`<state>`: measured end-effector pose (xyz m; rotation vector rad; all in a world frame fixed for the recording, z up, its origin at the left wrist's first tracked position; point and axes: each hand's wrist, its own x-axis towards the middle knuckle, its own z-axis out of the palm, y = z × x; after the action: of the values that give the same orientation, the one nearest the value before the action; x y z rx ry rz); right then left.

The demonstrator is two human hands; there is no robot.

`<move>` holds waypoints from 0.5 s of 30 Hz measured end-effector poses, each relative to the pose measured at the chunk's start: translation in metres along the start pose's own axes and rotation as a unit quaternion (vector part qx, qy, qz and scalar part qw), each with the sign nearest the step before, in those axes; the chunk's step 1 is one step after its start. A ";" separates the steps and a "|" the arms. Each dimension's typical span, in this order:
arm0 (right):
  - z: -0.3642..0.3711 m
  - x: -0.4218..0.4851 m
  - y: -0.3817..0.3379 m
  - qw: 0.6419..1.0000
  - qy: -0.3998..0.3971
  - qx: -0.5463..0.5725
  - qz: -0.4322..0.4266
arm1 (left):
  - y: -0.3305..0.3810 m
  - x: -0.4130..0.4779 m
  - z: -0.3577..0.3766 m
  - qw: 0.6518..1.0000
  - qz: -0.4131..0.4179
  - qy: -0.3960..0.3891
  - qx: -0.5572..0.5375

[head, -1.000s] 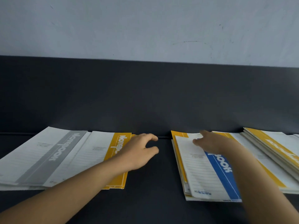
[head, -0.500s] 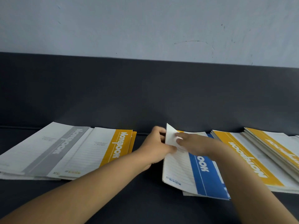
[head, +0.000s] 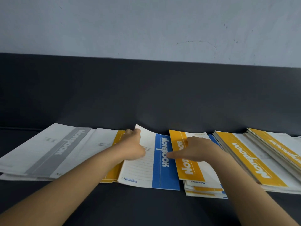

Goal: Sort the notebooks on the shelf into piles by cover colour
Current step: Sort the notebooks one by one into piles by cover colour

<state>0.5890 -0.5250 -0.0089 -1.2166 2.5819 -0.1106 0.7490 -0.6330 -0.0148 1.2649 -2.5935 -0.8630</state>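
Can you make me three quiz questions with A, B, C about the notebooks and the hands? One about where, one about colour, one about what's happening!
1. Where does the grey notebook lie?
A far left
B far right
C middle

2. What colour stripe has the notebook held by the left hand?
A grey
B blue
C green

3. That notebook's far corner is
A flat
B torn off
C lifted

Answers:
1 A, it lies left of every other cover.
2 B, a blue band shows beside the thumb.
3 C, the corner curls up above the shelf.

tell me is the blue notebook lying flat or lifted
Partly lifted: the blue notebook has its far left corner curled up where the left hand grips it; its near edge rests on the shelf.
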 end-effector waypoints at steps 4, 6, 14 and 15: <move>0.005 0.004 -0.001 1.000 0.017 -0.023 0.000 | -0.001 0.000 0.008 0.998 0.001 -0.036 -0.044; 0.002 0.002 -0.001 0.998 0.063 -0.003 -0.009 | -0.001 0.000 0.007 0.998 0.015 -0.001 -0.059; -0.016 -0.014 -0.010 0.939 0.186 0.287 -0.042 | 0.006 0.001 -0.002 0.889 0.015 -0.074 -0.452; -0.017 -0.020 -0.017 0.924 0.195 0.323 -0.060 | 0.011 -0.002 -0.005 0.852 -0.007 -0.111 -0.512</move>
<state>0.6087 -0.5212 0.0153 -1.1590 2.4266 -1.2340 0.7445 -0.6285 -0.0048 0.8454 -1.6742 -2.0729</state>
